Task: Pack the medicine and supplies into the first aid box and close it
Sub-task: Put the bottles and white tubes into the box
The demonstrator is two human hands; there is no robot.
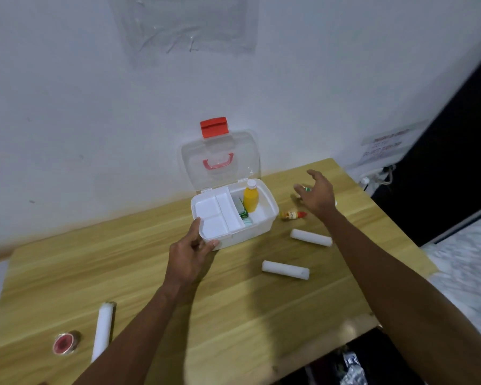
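The white first aid box [264,226] stands open against the wall, its clear lid [220,162] with a red latch upright. Inside, a yellow bottle [251,200] stands at the back right beside a green packet [243,212]; a white divided tray [214,215] fills the left side. My left hand [192,254] grips the box's front left corner, thumb on the rim. My right hand [317,194] hovers with spread fingers over a small white and green item [303,189], partly hidden by it. A small red-capped bottle [292,215] lies just right of the box.
Two white rolls [311,237] [285,270] lie on the wooden table [233,315] right of centre. A third white roll [103,329] and a round red tin [65,343] sit near the front left corner. The table's right edge drops off to the floor.
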